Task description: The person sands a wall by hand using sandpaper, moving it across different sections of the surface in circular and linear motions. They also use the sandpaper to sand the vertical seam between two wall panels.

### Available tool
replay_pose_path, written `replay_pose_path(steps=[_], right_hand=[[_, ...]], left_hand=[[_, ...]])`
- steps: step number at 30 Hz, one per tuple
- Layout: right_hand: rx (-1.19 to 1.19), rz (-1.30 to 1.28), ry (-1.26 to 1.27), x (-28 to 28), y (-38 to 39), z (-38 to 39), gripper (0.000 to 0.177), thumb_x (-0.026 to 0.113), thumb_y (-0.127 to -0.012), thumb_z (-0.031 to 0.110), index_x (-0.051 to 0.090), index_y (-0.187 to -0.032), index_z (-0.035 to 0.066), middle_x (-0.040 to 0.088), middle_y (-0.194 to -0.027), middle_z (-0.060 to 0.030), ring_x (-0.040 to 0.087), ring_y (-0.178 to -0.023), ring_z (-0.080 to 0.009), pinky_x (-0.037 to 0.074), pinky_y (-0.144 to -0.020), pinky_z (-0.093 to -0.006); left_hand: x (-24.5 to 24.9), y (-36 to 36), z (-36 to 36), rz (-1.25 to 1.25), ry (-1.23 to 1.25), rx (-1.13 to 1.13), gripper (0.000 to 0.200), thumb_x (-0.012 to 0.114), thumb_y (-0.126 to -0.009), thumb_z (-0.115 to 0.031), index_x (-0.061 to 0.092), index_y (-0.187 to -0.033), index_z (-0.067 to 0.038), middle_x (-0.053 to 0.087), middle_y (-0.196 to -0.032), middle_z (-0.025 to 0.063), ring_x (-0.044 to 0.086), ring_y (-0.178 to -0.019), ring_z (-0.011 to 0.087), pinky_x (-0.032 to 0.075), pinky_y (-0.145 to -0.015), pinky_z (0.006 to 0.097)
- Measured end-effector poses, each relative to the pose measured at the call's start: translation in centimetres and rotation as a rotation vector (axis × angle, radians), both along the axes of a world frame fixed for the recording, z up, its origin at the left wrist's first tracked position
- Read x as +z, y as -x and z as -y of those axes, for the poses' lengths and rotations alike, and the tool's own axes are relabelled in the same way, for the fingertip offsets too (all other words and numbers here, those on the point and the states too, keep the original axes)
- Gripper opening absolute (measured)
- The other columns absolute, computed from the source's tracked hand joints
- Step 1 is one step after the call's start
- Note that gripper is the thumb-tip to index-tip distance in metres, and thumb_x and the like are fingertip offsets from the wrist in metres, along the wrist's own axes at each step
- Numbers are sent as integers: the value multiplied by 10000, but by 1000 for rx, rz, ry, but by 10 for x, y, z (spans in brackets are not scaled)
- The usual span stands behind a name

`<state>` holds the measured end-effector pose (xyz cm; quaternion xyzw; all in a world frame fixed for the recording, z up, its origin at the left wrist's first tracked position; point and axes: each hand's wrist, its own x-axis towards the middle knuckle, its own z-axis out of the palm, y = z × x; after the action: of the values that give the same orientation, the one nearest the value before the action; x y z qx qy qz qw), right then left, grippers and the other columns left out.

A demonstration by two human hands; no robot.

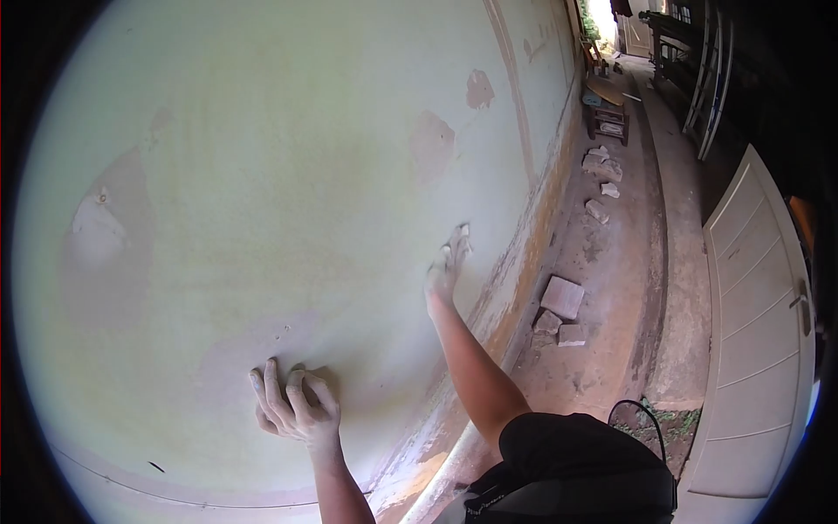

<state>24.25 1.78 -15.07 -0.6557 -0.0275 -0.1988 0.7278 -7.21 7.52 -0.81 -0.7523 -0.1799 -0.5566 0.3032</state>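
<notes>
A large pale green wall (288, 201) with lighter and greyish patches fills the left and middle of the head view. My left hand (297, 406), coated in pale dust, rests against its lower part, fingers bent and apart, holding nothing that shows. Higher up and to the right, my right hand (447, 266) presses on the wall close to its peeling lower edge (515, 279). Whitish dust covers those fingers, which are bent together; whatever may lie under them is hidden. Near my left hand is a greyish patch (253, 345) with small holes.
Along the floor (602, 271) beside the wall lie broken slabs (562, 297) and several pale chunks (602, 163). Farther off stands a small wooden stool (609, 125). A white door (755, 349) is at the right, with a ladder (709, 83) leaning beyond it.
</notes>
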Motion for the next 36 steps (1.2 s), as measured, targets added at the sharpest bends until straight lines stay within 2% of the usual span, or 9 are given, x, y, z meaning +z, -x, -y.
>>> replay_pose_path(steps=[2,4,6,10,16,19,22,26,36], right_hand=[[-50,375,42,87,4,-2,610,210,-1155,381,201,-1682,73,93,-1773,-121,33,-1636,-325,-40,-1305,-489],[109,339,143,196,52,15,577,243,-1150,360,249,-1684,142,100,-1771,-135,24,-1629,-384,4,-1287,-575],[204,555,207,243,76,20,567,276,-1141,331,257,-1687,179,103,-1769,-140,44,-1620,-421,55,-1279,-605],[202,536,227,204,54,28,567,282,-1134,298,283,-1671,116,140,-1755,-178,92,-1611,-439,89,-1279,-607],[17,169,-43,-50,14,12,583,262,-1151,297,284,-1629,-36,186,-1731,-232,138,-1611,-401,98,-1302,-514],[-22,78,-183,-113,4,-8,568,281,-1152,262,299,-1610,-74,201,-1725,-240,154,-1610,-388,107,-1310,-476],[-41,27,-227,-67,5,-10,538,313,-1140,202,332,-1589,-95,235,-1712,-248,171,-1607,-380,107,-1312,-466],[4,257,-18,26,30,15,563,321,-1135,236,308,-1604,-75,255,-1711,-226,187,-1602,-371,82,-1307,-479],[121,306,24,24,14,27,613,354,-1128,266,229,-1642,-43,242,-1726,-187,163,-1608,-377,61,-1304,-518]], left_hand=[[8,-12,8,-48,35,-14,74,670,-886,-160,719,-941,-166,683,-1374,67,565,-1396,315,344,-1040,421],[18,-23,15,-68,55,-28,89,675,-893,-176,711,-974,-162,673,-1374,76,549,-1410,326,318,-1069,446],[35,-28,19,-95,58,-60,137,677,-905,-194,708,-1034,-158,671,-1374,88,536,-1424,335,284,-1104,459],[52,-28,8,30,6,-35,174,636,-956,-215,705,-1101,-148,662,-1405,98,520,-1442,337,272,-1122,458],[44,-40,10,24,-67,33,161,633,-959,-216,701,-1092,-156,665,-1414,83,586,-1386,297,321,-1060,413],[46,-39,11,23,-59,52,156,638,-960,-225,699,-1086,-156,671,-1406,81,582,-1392,296,326,-1045,406],[43,-36,10,23,-51,57,142,648,-958,-223,697,-1074,-155,673,-1405,77,581,-1394,295,326,-1041,404],[43,-33,10,12,-47,27,119,656,-953,-194,690,-1058,-149,666,-1421,72,579,-1396,289,326,-1040,406],[41,-34,8,11,-43,-9,32,654,-935,-159,674,-960,-158,681,-1396,73,582,-1390,285,345,-1001,398]])
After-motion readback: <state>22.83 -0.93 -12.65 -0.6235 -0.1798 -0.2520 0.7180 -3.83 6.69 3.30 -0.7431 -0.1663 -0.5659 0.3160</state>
